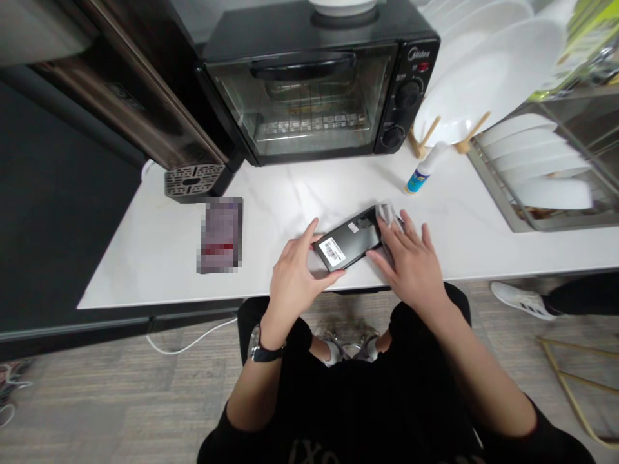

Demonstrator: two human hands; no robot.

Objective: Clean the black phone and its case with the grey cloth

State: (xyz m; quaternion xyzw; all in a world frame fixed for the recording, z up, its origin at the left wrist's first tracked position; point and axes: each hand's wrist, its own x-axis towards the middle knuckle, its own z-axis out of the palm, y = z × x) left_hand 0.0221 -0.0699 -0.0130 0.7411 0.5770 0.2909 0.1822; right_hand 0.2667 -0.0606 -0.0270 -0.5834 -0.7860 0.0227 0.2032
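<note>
A dark phone (pixel 355 236) lies slanted on the white counter, back up, with a white barcode sticker near its left end and a smaller label closer to the middle. My left hand (pixel 296 274) grips its left end between thumb and fingers. Over the right end rests my right hand (pixel 411 261), its fingertips pressing a crumpled, pale see-through piece (pixel 387 212) against the phone; its thumb is at the near edge. What that piece is made of I cannot make out. Beyond the right hand, a small bottle (pixel 418 178) with a blue label and white cap stands on the counter.
A blurred-out flat item (pixel 221 235) lies on the counter (pixel 159 258) to the left. Behind are a black toaster oven (pixel 309 103) and a machine with a drip tray (pixel 193 180). White plates (pixel 498 77) stand in a rack at right, beside a sink (pixel 520 222) holding dishes.
</note>
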